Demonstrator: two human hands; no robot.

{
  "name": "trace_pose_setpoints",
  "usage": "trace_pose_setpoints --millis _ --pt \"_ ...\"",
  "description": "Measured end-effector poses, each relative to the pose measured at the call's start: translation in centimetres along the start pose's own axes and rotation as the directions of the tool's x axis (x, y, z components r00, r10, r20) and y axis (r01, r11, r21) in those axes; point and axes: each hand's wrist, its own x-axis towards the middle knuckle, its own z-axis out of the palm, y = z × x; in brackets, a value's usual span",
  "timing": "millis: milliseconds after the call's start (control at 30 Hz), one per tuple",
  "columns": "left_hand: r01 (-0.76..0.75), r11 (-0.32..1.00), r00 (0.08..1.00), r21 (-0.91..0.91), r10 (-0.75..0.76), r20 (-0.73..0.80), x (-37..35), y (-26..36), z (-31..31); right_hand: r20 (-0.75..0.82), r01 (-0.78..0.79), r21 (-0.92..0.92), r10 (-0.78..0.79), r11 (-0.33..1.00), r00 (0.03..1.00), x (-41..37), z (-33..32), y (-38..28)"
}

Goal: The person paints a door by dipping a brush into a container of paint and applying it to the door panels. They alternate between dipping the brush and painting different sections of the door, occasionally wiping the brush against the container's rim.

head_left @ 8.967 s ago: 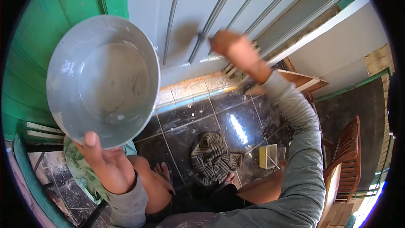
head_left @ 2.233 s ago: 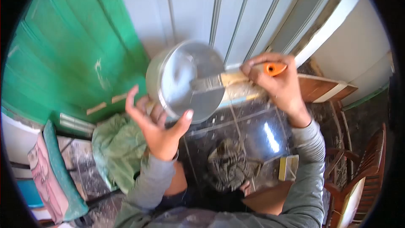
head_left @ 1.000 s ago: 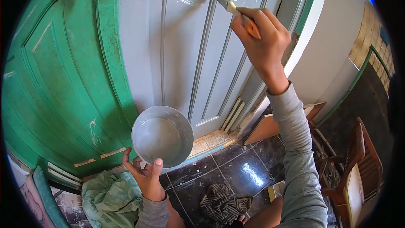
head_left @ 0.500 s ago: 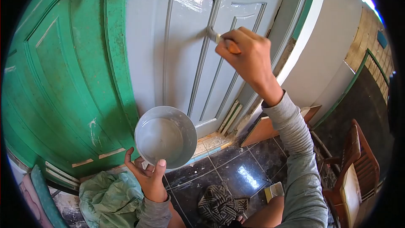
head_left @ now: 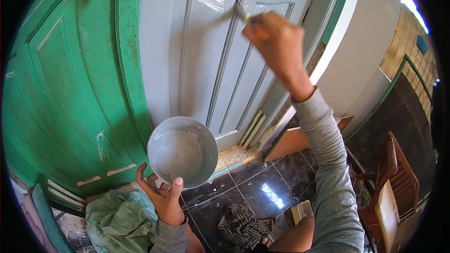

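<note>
My right hand (head_left: 280,42), slightly blurred, is closed around the orange handle of a paintbrush (head_left: 241,12). The bristles touch the raised moulding near the top of a panel on a door (head_left: 199,72) coated in glossy grey paint, with some green showing higher up. Lower down, my left hand (head_left: 168,202) grips a round grey paint pot (head_left: 209,143) by its near side, thumb at the rim. Grey paint lies in the bottom of the pot, which is tilted a little toward me.
On the left stands a green door leaf (head_left: 70,89). A crumpled green sheet (head_left: 119,222), a patterned cloth (head_left: 241,227) and a small yellow-edged box (head_left: 302,212) lie on the dark tiled floor (head_left: 262,185). A wooden chair (head_left: 391,182) and a leaning board (head_left: 293,143) are at right.
My right hand has moved the brush up along the moulding toward the panel's top corner. The left hand and pot have stayed nearly in place.
</note>
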Motion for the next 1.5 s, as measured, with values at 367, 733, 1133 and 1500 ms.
trace_pose_setpoints --millis 367,733,1133,1500 --pt "-0.053 0.998 0.999 0.037 0.052 0.016 0.1 -0.6 -1.5 -0.053 0.03 0.07 -0.026 0.997 0.998 -2.3 -0.2 -3.0" --pt "-0.009 0.999 0.999 -0.037 0.01 0.049 0.1 1.1 -2.1 0.521 -0.648 0.379 0.426 0.661 0.739 -14.7 -3.6 -9.3" --pt "0.201 0.924 0.851 0.326 -0.329 0.409 5.7 -9.9 -8.3 0.883 -0.865 0.053 0.428 -0.498 -0.192 -18.5 -10.7 -9.3" --pt "0.315 0.85 0.733 0.421 -0.5 0.461 6.1 -18.4 -5.3 0.83 -0.965 0.257 0.5 0.049 0.247 -29.1 -11.1 -10.2"
